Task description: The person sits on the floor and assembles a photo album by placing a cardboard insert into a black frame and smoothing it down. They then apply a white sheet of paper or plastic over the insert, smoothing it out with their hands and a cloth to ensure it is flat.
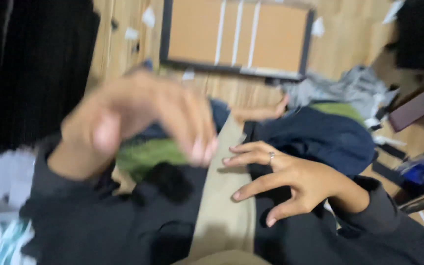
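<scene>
Pressing spread fingers, right hand (290,179) pins beige cloth (224,196), likely soft and light; best pinched at an edge. Left hand (138,115), blurred, hovers loosely open.

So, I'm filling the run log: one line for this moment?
left hand: raised, blurred, empty | right hand: fingers spread on tan cloth | near: navy garment, green cloth

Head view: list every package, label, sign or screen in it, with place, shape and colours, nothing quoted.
Flat board: top centre on the wood floor, rectangular, brown face, dark frame, three white strips.
Paper scraps: scattered beside the board, small, white.
Box-like thing: right edge, maroon, oblong; blurred.
Printed package: bottom left, white and teal; too blurred to tell more.
No screen or sign shows.
</scene>
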